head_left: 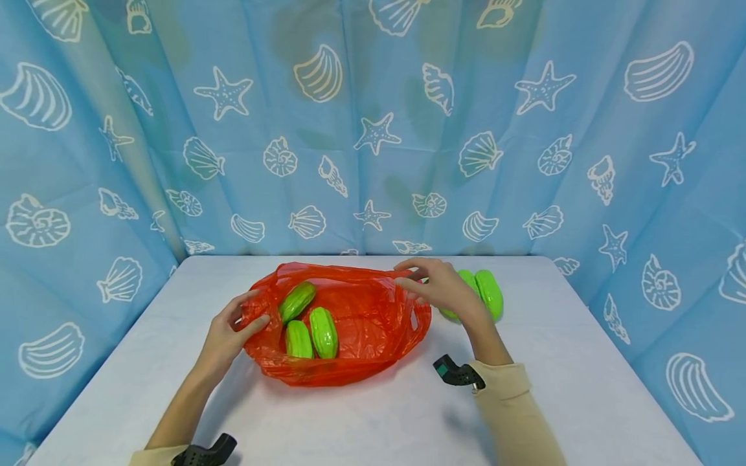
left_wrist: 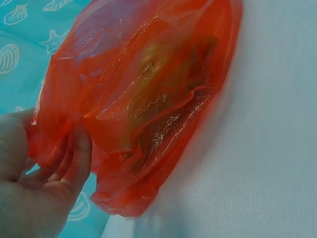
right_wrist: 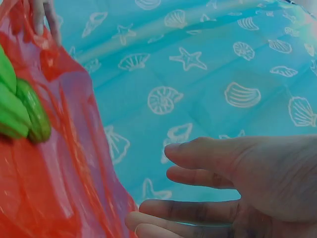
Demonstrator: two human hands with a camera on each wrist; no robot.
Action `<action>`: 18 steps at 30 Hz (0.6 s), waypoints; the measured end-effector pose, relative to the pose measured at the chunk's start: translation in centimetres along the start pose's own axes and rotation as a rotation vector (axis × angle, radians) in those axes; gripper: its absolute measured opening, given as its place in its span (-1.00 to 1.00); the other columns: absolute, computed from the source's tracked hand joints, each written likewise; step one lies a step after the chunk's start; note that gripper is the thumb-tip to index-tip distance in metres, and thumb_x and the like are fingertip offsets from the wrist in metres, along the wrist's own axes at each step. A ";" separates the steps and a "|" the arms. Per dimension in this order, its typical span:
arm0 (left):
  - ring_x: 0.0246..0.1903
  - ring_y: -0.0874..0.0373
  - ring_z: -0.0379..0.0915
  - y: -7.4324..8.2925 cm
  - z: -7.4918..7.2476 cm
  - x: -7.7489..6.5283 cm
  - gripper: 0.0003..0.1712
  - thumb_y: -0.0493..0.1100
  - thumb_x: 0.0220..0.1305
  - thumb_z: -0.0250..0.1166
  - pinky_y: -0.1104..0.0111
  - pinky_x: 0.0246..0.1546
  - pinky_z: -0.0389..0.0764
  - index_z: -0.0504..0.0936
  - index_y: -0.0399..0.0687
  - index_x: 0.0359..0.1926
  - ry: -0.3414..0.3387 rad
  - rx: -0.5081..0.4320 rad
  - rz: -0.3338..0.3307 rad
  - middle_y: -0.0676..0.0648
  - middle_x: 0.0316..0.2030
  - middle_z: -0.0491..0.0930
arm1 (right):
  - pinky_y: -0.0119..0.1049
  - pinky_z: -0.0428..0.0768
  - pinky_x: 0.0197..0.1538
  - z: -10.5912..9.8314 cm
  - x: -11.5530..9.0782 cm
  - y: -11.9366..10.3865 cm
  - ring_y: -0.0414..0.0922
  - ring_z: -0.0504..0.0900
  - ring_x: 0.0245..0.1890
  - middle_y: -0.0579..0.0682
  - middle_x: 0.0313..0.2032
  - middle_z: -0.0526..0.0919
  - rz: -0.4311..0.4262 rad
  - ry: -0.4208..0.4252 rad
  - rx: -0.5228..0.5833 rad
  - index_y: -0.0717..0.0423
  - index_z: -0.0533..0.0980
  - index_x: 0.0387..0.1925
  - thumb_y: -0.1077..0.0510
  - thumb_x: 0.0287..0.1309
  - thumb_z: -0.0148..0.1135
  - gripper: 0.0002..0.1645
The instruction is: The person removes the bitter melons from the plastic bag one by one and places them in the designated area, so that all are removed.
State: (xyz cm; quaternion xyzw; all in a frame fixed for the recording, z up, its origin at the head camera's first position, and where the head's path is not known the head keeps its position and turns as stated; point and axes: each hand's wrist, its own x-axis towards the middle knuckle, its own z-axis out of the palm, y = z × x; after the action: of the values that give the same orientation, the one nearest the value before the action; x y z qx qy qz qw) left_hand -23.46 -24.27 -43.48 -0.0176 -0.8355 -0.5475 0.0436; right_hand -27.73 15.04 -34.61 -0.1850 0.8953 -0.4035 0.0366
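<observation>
The left grip [head_left: 227, 329] pinches one side of the red bag [head_left: 350, 372]; the right grip [head_left: 438, 285], wide, is at the opposite rim. Three green fruits [head_left: 324, 332] lie inside; others [head_left: 490, 294] rest just beside it on the tabletop [head_left: 373, 427].

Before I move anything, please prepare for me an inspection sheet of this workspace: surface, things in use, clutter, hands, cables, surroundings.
Surface: white tabletop.
Things in use: red plastic bag, mouth spread open; three ridged green items inside it; at least two more green pieces on the table beyond the right hand, partly hidden by it.
Clutter: nothing seen.
Hands: left hand grips the bag's left edge; right hand has its fingers extended at the bag's right rim, contact unclear. A black device is worn on each wrist.
Cables: nothing seen.
Surroundings: blue curtain with white shells and starfish, behind and on both sides.
</observation>
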 end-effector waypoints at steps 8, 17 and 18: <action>0.28 -0.15 0.37 -0.1 -0.1 0.0 -0.18 0.14 0.26 0.32 0.32 -0.03 0.69 0.20 0.15 0.46 0.000 -0.003 0.001 -0.19 0.38 0.33 | -0.21 0.75 -0.24 2.5 1.4 -0.3 0.04 0.72 -0.16 0.12 0.02 0.68 -0.017 -0.051 0.012 0.03 0.52 0.17 -0.02 0.25 0.29 -0.51; 0.27 -0.16 0.39 -0.5 -0.2 0.1 -0.15 0.15 0.25 0.33 0.32 -0.03 0.69 0.18 0.14 0.46 -0.001 -0.006 -0.004 -0.19 0.36 0.35 | -0.26 0.74 -0.23 5.6 2.3 -1.1 -0.05 0.66 -0.11 0.03 0.01 0.65 0.021 -0.073 0.011 -0.05 0.54 0.13 -0.02 0.20 0.34 -0.53; 0.27 -0.16 0.38 -0.5 -0.2 0.0 -0.15 0.15 0.25 0.33 0.31 -0.03 0.69 0.19 0.14 0.46 -0.001 -0.008 -0.004 -0.19 0.37 0.34 | -0.25 0.74 -0.23 5.9 2.3 -1.2 -0.04 0.67 -0.11 0.03 0.01 0.65 0.021 -0.080 0.009 -0.04 0.54 0.13 -0.02 0.20 0.34 -0.53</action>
State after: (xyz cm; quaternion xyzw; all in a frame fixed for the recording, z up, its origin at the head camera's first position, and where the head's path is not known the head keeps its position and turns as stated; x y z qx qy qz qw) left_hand -23.54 -24.63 -43.90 -0.0163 -0.8333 -0.5510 0.0422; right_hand -28.26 9.28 -37.54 -0.1912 0.8933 -0.3994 0.0774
